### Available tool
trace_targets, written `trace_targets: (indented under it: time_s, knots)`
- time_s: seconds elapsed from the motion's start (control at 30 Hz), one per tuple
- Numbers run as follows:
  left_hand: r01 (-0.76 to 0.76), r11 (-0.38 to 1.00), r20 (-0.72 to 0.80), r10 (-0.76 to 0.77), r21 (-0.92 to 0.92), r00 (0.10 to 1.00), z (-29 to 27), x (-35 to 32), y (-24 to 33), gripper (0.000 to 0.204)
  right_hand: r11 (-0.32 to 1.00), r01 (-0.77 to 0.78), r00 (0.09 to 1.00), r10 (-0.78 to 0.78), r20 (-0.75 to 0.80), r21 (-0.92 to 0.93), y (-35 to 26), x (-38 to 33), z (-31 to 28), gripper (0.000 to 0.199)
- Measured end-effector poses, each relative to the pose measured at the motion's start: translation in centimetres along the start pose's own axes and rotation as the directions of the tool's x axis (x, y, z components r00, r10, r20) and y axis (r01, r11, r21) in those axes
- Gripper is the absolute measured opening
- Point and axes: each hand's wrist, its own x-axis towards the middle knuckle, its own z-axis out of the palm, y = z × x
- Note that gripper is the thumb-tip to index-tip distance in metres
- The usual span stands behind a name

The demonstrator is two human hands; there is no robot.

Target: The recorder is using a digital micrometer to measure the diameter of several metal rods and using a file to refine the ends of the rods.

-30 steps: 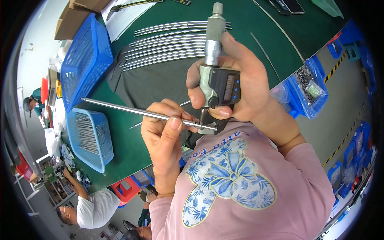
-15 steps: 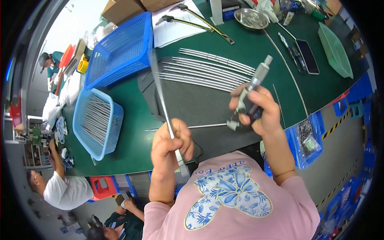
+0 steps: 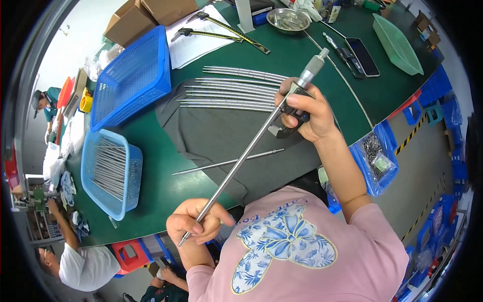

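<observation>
A slim, shiny metal rod slants up from my left hand, whose fingers pinch it near its lower end. Its upper end meets a digital micrometer, gripped in my right hand; whether it sits between the measuring faces is hidden by the fingers. Below this, a second rod lies across a dark grey cloth and the green table. Farther off, several similar rods lie side by side on the cloth's far part.
At left stand a light-blue basket of rods and a blue basket. Calipers lie on papers. Toward the back right are a metal bowl, a phone, another micrometer and a green tray. Co-workers sit at left.
The held rod has swung from leaning up-left to up-right, bringing its upper end to the micrometer. My left hand is lower and nearer my body. The view has shifted slightly.
</observation>
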Motion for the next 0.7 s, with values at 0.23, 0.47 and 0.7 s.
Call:
trace_targets:
  time_s: [0.23, 0.47, 0.7]
  knots:
    - [-0.637, 0.762, -0.069, 0.633, -0.119, 0.771, -0.3, 1.3, 0.2, 0.06, 0.995, 0.064, 0.987, -0.074, -0.141, -0.075, 1.2, -1.8, 1.5, 0.022]
    - [-0.523, 0.565, -0.094, 0.731, 0.638, 0.676, 0.0, 9.8, -3.8, 0.026, 0.985, 0.11, 0.96, -0.139, -0.241, -0.133, 3.6, -4.7, 4.4, 0.012]
    - [-0.484, 0.596, -0.073, 0.675, 0.641, 0.734, 0.8, 8.9, -3.7, 0.016, 0.998, -0.05, 0.996, 0.052, -0.079, 0.022, 0.0, -5.0, 3.1, 0.059]
